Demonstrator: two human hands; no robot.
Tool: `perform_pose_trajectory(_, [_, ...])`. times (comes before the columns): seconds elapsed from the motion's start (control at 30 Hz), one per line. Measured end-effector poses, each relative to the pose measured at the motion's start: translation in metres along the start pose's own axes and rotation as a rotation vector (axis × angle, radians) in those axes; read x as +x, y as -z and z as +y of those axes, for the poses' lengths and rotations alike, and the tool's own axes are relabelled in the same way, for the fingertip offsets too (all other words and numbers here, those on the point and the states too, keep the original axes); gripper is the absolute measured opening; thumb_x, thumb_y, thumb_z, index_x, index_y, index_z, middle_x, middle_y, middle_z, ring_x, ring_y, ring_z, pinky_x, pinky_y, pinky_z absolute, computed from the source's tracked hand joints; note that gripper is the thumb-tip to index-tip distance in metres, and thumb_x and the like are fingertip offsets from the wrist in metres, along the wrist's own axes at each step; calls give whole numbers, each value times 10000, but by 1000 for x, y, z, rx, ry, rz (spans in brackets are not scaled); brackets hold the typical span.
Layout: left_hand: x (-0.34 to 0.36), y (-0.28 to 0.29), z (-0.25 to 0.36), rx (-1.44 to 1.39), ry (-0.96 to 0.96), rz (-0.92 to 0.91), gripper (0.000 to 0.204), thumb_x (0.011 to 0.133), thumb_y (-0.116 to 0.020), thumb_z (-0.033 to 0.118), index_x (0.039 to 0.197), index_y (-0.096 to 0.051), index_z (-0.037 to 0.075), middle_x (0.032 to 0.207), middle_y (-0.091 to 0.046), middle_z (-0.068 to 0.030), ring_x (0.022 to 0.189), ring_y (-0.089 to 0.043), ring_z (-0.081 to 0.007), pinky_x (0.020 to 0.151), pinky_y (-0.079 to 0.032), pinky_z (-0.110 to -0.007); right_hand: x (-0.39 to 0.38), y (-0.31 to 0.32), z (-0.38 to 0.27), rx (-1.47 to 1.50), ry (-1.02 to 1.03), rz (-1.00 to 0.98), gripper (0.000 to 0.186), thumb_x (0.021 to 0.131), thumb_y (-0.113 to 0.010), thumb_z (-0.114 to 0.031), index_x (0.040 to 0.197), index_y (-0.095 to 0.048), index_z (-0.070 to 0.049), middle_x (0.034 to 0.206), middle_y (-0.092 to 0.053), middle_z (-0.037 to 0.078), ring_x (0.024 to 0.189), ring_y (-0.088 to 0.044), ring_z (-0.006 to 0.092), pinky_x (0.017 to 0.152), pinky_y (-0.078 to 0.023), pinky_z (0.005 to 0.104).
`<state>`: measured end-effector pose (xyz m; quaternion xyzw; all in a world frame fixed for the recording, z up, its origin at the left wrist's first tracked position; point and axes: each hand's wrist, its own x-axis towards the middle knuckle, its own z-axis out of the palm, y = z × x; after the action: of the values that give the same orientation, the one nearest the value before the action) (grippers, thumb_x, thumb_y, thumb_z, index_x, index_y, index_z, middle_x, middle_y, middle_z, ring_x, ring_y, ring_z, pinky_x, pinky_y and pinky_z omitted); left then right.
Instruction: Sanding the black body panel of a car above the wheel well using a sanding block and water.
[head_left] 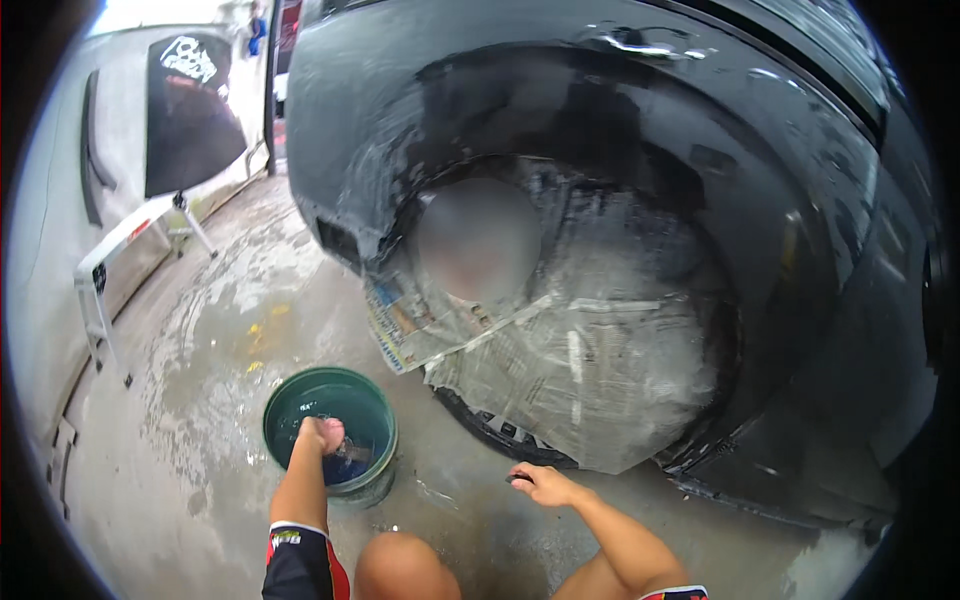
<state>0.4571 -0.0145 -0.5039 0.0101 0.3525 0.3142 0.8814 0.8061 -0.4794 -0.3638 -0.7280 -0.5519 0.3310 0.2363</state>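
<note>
My left hand reaches down into a green bucket on the wet concrete, closed around a dark blue cloth or sponge in the water. My right hand hovers low beside the bottom of a car wheel, fingers loosely curled; whether it holds a small dark object I cannot tell. The wheel is covered with sheets of newspaper taped over it. The dark car body arches above the wheel, wet and glossy.
A white metal stand stands at the left by a wall, with a black panel leaning above it. The concrete floor is wet with soapy patches. My bare knee shows at the bottom edge.
</note>
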Motion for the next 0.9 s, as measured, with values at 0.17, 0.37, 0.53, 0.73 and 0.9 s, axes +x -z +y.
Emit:
perform_pose_trajectory(0.17, [-39,-264,-77,35,-551,-87,812,985,-475,545,1559,-318,-8,1601,-371,-169,1473,-366,-323,1224,-270,-482,-19,22,44,73,-64,82,362,1038,-596,-299,1297,-584,-47,1285,-683,200,1213,-647,332,1020,-499,427])
perform_pose_trajectory(0.37, [-300,-622,-309,1096,-2113,-334,384,1019,-443,210,1144,-667,-77,1214,-657,-303,1086,-677,-410,912,-545,-437,4,11,49,107,97,87,386,1020,-616,-316,1304,-594,-56,1264,-688,215,1201,-652,350,1011,-504,427])
perform_pose_trajectory(0.53, [-363,-628,-566,1014,-2363,-765,694,950,-538,345,1434,-441,-143,1587,-303,-336,1485,-272,-482,1213,-190,-602,55,-48,85,126,319,85,383,1003,-621,-312,1277,-607,-45,1243,-693,218,1168,-657,383,990,-506,446])
perform_pose_trajectory(0.73, [-334,-614,-593,769,-2488,-1414,779,805,-691,434,1407,-513,-27,1566,-406,-206,1495,-311,-398,1216,-187,-625,53,-46,66,129,440,63,376,1003,-604,-322,1285,-605,-74,1248,-685,215,1172,-648,383,990,-500,446])
perform_pose_trajectory(0.9, [-291,-670,-403,1105,-2543,-176,670,1047,-378,441,1523,-395,-30,1617,-316,-268,1503,-272,-465,1204,-202,-627,23,8,41,121,193,78,370,1013,-589,-321,1289,-604,-74,1219,-686,216,1145,-652,389,968,-504,447])
